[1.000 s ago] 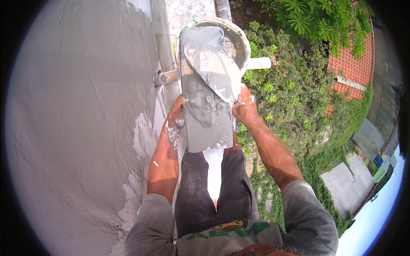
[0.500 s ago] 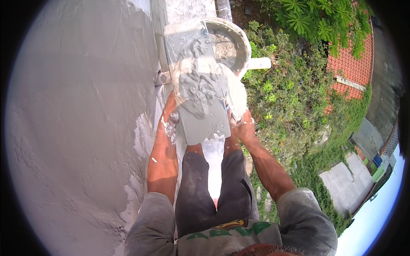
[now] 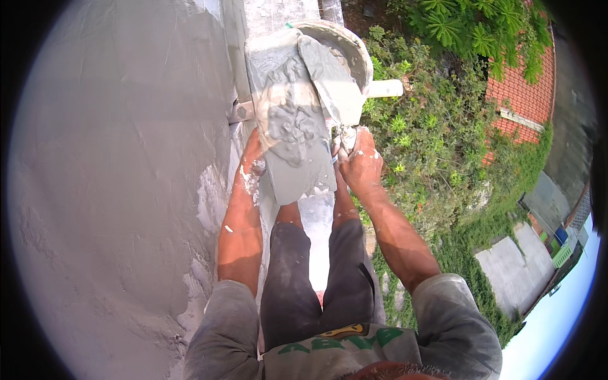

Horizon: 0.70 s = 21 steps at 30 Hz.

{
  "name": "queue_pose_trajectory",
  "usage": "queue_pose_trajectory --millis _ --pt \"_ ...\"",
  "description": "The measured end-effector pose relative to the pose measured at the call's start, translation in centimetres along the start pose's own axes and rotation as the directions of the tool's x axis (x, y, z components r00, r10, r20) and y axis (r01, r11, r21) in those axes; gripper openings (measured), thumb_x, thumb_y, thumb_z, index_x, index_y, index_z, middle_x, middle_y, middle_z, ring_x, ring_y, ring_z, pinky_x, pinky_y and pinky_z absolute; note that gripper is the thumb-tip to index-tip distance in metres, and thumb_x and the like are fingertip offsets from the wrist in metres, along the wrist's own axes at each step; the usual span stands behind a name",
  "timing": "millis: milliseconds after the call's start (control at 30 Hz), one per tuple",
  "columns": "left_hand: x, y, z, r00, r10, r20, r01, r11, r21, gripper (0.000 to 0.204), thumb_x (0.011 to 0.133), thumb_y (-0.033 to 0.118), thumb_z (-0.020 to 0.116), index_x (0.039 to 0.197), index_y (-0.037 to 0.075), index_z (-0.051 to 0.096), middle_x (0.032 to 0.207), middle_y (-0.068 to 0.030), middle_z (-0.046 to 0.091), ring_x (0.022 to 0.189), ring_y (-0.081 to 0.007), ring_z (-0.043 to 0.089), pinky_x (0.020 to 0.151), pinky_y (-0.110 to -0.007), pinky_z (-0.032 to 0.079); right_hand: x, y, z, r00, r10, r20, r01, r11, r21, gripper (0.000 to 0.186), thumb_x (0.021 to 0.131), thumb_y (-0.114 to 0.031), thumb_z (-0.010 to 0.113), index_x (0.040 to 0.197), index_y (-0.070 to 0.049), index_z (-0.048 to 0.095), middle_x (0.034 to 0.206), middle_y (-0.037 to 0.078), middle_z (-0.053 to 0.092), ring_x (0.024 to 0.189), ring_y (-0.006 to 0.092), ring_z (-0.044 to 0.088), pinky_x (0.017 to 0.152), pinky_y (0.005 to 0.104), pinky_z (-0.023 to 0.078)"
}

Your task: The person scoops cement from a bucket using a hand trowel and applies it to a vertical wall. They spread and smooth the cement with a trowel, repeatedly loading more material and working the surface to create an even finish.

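I cannot see my left hand (image 3: 254,166) fingers: the mortar board (image 3: 288,114) covers them, so their grip is unclear. My right hand (image 3: 360,166) fingers wrap the trowel (image 3: 329,79) handle; its blade runs toward 11 o'clock, resting on the wet mortar beside the bucket (image 3: 345,44), whose far rim is cut off.

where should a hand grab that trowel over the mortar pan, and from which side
Grip the trowel by its handle at the near end, where the right hand already wraps it, coming from the person's right. The blade is wet with mortar and tilts away over the pan, and the mortar board on the left hand blocks the left side.
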<state>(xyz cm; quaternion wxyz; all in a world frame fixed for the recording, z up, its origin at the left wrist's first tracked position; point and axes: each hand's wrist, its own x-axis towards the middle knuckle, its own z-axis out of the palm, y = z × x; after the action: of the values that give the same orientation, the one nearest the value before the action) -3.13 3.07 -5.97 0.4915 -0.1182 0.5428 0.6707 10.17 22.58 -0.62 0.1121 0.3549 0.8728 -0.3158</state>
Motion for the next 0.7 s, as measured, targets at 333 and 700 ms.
queue_pose_trajectory --millis 333,700 --pt "2.5 -1.6 -0.8 0.991 0.136 -0.019 -0.135 0.99 0.035 0.048 0.081 0.009 0.068 0.125 0.002 0.053 0.111 -0.0072 0.063 0.095 -0.0165 0.063 0.081 -0.031 0.053 -3.4 0.9 -0.1 0.986 0.086 0.14 -0.059 0.981 -0.185 0.046 0.075 -0.011 0.068 0.113 0.0 0.044 0.102 0.022 0.052 0.085 0.0409 0.061 0.068 0.0505 0.05" --pt "3.9 1.0 -0.7 0.995 0.097 0.019 -0.092 0.981 -0.171 0.046 0.092 0.018 0.056 0.133 0.002 0.045 0.124 -0.0099 0.058 0.106 -0.0206 0.061 0.089 -0.036 0.052 -2.3 2.6 -0.4 0.992 0.086 0.096 -0.078 0.993 -0.087 0.039 0.077 -0.018 0.064 0.108 0.002 0.051 0.097 0.025 0.059 0.087 0.0419 0.061 0.072 0.0504 0.05"
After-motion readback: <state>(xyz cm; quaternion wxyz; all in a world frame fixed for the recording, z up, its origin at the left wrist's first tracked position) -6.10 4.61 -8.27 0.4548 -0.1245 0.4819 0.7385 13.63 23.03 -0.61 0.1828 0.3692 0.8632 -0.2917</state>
